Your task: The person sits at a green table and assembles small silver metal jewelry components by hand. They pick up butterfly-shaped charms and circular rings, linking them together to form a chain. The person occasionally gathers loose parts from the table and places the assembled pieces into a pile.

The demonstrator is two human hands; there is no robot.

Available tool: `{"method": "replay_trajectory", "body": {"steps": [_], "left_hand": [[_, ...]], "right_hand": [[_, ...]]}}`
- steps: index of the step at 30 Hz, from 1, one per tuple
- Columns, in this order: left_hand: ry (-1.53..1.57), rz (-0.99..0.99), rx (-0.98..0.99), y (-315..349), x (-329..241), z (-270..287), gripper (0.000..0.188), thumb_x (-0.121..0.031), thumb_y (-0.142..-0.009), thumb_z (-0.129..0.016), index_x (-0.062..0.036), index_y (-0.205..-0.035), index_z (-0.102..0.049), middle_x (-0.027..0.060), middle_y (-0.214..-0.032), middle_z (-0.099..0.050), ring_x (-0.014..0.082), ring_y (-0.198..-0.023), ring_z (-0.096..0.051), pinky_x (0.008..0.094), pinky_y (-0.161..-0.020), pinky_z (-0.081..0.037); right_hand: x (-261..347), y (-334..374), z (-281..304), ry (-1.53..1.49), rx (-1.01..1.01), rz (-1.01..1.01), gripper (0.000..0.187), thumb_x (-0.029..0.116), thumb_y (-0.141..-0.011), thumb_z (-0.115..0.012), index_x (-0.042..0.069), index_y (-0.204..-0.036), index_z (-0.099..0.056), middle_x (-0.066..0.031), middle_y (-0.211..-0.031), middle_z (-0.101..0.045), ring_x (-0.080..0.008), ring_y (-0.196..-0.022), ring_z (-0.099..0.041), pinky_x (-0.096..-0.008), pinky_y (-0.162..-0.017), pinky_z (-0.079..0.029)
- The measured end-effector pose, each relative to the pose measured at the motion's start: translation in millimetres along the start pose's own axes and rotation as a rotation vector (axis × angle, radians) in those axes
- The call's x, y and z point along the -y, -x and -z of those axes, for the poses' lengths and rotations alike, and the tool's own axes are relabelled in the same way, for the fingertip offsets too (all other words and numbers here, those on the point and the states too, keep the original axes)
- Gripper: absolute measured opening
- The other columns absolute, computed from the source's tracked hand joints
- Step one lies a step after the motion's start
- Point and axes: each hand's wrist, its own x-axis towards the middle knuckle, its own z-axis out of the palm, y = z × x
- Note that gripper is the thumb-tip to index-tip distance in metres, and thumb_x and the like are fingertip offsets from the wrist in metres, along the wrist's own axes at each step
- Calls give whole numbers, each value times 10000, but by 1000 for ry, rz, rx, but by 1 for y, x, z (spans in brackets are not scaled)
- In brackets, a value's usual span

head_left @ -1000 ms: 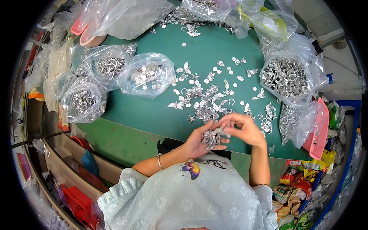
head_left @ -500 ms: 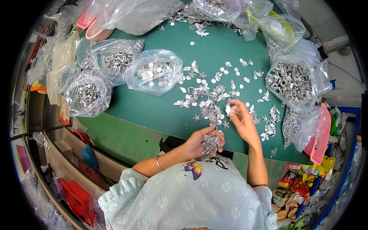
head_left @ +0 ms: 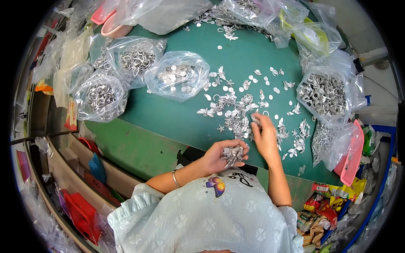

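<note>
My left hand is cupped, palm up, close to the table's front edge. Its curled fingers hold a heap of small silver metal charms. To the right of it, my right hand reaches over the table, thumb and fingers pinched round one small silver charm, whose shape is partly covered. Beside those fingertips lies a loose pile of silver charms, some like flowers, leaves and butterflies. Round silver discs are scattered farther back on the green table.
Clear bags of silver rings and discs stand at left. Another bag of rings is at right, near a pink tray. More bags line the far edge, with a pink bowl. A red basket sits lower left.
My right hand has turned slightly and its fingertips sit lower, by the pile. My left hand stays cupped round its charms. The whole view has shifted a little.
</note>
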Motion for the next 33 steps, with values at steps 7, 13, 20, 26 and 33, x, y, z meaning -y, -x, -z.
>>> {"method": "replay_trajectory", "body": {"steps": [7,13,20,26,33], "left_hand": [[-23,-23,-33,7,-3,-15,251,-211,-888,-421,-1,-974,-529,117,-970,-545,265,-943,-564,365,-752,-526],[23,-40,-3,2,-1,2,262,-227,-885,-428,-4,-978,-531,97,-910,-544,227,-879,-560,348,-715,-523],[10,-49,-23,1,1,1,208,-217,-847,-497,-46,-925,-587,48,-818,-594,169,-755,-600,316,-632,-521],[15,-78,36,2,3,6,226,-214,-880,-446,-37,-973,-551,51,-842,-565,183,-805,-578,289,-600,-509],[45,-125,26,5,4,1,184,-200,-855,-484,-54,-921,-574,32,-774,-589,142,-690,-591,273,-578,-501]], "right_hand": [[-1,-2,-4,225,17,151,272,51,-649,-698,13,-872,-546,-104,-785,-522,-273,-743,-498,-355,-663,-398],[-3,-2,-10,228,-14,178,245,28,-647,-691,7,-859,-571,-103,-782,-525,-229,-658,-505,-310,-595,-421],[5,-5,-10,124,73,8,343,26,-636,-684,-4,-955,-560,-103,-792,-520,-212,-662,-501,-295,-585,-421],[11,-3,-10,261,138,57,281,32,-676,-651,-26,-913,-513,-159,-868,-474,-333,-852,-476,-389,-740,-391],[20,-2,-14,348,76,40,271,-22,-676,-535,-51,-935,-462,-190,-895,-469,-369,-877,-470,-426,-749,-392]]}}
